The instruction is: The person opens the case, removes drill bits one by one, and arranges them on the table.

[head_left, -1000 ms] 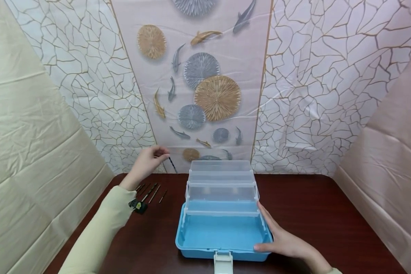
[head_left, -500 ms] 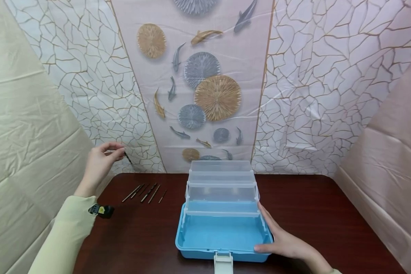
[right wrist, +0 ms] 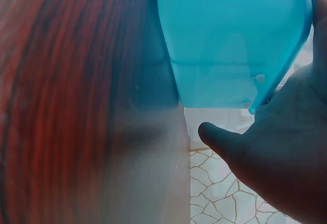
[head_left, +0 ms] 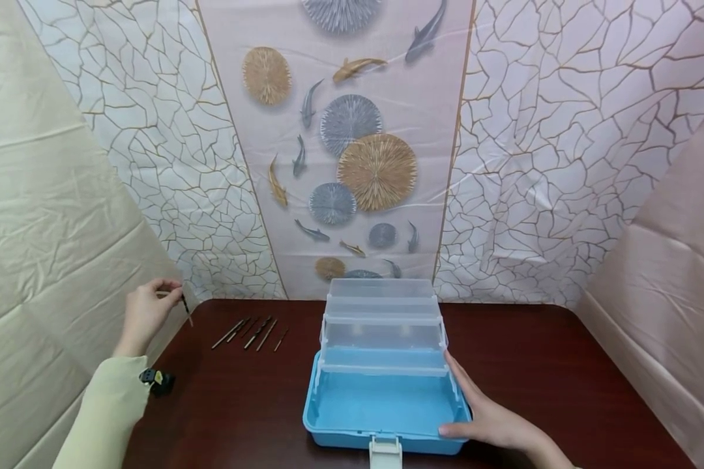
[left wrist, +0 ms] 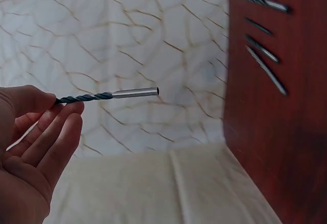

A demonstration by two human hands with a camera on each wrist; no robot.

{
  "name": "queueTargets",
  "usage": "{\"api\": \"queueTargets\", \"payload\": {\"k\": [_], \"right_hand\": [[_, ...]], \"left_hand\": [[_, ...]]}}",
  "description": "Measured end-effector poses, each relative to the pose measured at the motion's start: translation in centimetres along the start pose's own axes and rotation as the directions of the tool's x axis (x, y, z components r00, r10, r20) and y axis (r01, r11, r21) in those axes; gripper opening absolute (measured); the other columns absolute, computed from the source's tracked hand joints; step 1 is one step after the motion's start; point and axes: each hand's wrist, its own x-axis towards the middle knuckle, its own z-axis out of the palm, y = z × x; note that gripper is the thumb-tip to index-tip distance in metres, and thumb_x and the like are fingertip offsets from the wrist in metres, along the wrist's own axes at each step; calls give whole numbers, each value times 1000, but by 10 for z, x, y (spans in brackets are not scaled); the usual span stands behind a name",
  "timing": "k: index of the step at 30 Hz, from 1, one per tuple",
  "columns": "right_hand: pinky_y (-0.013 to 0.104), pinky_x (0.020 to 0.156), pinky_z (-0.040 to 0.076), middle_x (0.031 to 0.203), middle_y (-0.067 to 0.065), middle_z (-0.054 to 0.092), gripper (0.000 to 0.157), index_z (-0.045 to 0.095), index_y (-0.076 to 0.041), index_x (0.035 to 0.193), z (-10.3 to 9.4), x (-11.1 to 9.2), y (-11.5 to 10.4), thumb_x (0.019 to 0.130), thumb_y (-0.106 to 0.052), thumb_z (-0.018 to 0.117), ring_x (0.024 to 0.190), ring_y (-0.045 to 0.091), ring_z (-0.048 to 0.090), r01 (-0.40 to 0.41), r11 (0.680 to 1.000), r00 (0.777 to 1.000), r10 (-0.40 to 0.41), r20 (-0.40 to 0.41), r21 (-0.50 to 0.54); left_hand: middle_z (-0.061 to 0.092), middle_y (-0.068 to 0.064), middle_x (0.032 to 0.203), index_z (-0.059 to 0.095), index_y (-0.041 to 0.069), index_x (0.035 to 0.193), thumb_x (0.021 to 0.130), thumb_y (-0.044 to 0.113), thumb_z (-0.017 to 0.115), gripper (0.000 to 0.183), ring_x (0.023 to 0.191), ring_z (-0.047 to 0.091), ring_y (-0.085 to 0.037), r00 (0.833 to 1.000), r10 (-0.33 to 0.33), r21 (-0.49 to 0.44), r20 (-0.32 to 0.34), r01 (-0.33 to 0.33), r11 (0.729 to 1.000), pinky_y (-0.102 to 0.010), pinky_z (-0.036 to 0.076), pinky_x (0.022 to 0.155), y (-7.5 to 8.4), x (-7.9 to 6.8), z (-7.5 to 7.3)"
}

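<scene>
My left hand [head_left: 146,314] pinches a drill bit [head_left: 187,309] above the table's far left corner. In the left wrist view, thumb and fingertips grip the bit by its dark spiral end, and its bright shank [left wrist: 135,93] points away from the hand. Several other drill bits [head_left: 261,334] lie side by side on the table, to the right of that hand. A blue toolbox [head_left: 340,439] stands opened at the middle front. Against its right front corner rests my right hand [head_left: 493,417], thumb on the front rim and straight fingers along the right side.
Translucent tiers [head_left: 381,309] rise at the back of the toolbox. A pale latch [head_left: 385,452] hangs at its front. The dark red table [head_left: 528,365] meets a patterned cloth [head_left: 522,195] behind, with plain cloth [head_left: 53,260] at the left.
My left hand has swung left from near the toolbox, past the lying bits, then lowered by the table's left edge. It kept the drill bit throughout. My right hand stayed on the toolbox.
</scene>
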Motion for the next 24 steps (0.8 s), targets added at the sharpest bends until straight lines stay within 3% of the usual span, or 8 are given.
{"api": "queueTargets", "payload": {"k": [4,8,12,16,20,24], "right_hand": [[68,97,11,152,4,-18,108,-14,-26,148,-1,-2,0,82,-17,72,135,33,-11,-9,1000,1000,9,-9,-2],[69,97,9,152,3,-19,107,-15,-28,147,0,-2,2,84,-17,70,135,33,-12,-27,1000,1000,27,6,9],[68,98,8,151,0,-21,106,-16,-31,146,-1,-2,2,85,-16,69,134,30,-15,-50,998,998,49,31,32],[68,98,8,151,1,-21,106,-15,-32,147,-1,-1,1,85,-16,69,134,30,-15,-56,998,998,55,30,35],[69,98,8,152,2,-21,107,-15,-32,147,-1,0,0,84,-17,70,135,31,-14,-51,998,998,50,24,23],[69,98,7,151,1,-21,106,-16,-32,146,-1,0,1,85,-15,69,135,31,-15,-52,998,998,51,37,37]], "left_hand": [[66,-16,90,66,1,96,91,16,59,18,79,63,-28,1000,15,66,24,-17,998,-33,48,63,-15,-4,13],[64,-20,92,62,-1,103,92,12,54,19,81,62,-35,998,-2,103,70,-6,995,-44,48,64,-29,-10,25],[63,-24,94,57,-4,109,92,8,52,22,81,60,-36,991,-26,140,131,7,990,-46,48,62,-43,-17,37],[62,-25,93,57,-6,106,91,6,53,20,81,59,-38,983,-8,168,181,-23,986,-48,47,65,-58,-23,46],[63,-24,90,60,-7,100,88,2,55,16,81,59,-39,984,3,172,180,-35,984,-49,46,66,-68,-28,52],[63,-23,86,61,-6,99,89,3,55,15,73,60,-34,985,-27,171,169,-3,985,-45,47,61,-75,-30,57]]}}
